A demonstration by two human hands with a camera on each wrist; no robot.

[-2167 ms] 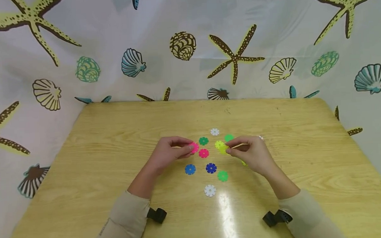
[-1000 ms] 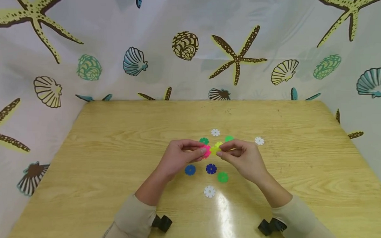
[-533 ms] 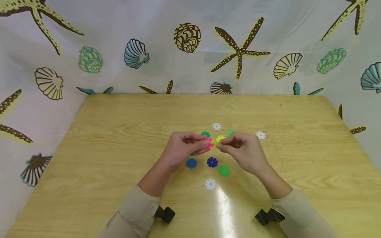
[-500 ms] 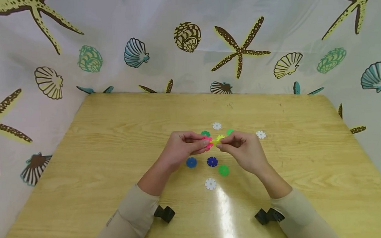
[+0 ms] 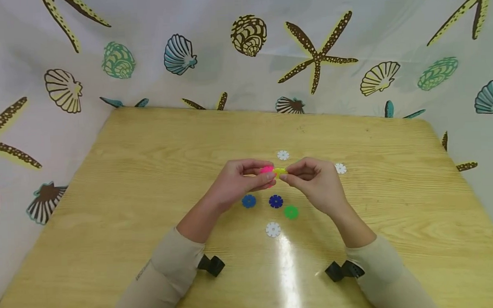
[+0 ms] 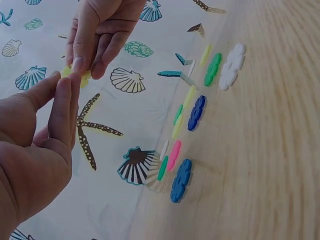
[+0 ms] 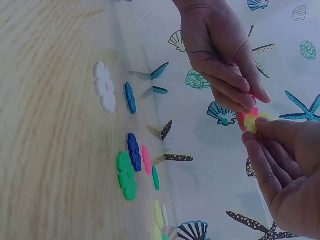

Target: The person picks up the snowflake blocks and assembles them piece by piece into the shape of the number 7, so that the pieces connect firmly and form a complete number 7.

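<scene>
Pink disc [image 5: 266,170] pinched in left hand [image 5: 235,184], yellow disc [image 5: 279,171] in right hand [image 5: 318,185], above dark blue disc [image 5: 275,201]; align slots squarely, I'd say.

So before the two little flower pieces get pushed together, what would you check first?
1. Left hand grips the pink disc between fingertips: ok.
2. Right hand pinches the yellow disc: ok.
3. The two discs meet edge to edge above the table: ok.
4. Slots lined up for joining: cannot tell, the fingers hide them.
5. Loose pieces lie apart from the hands: the light blue disc, dark blue disc, green disc and white disc all lie flat nearer the person: ok.
6. Grip firm enough to press without slipping: cannot tell.
</scene>
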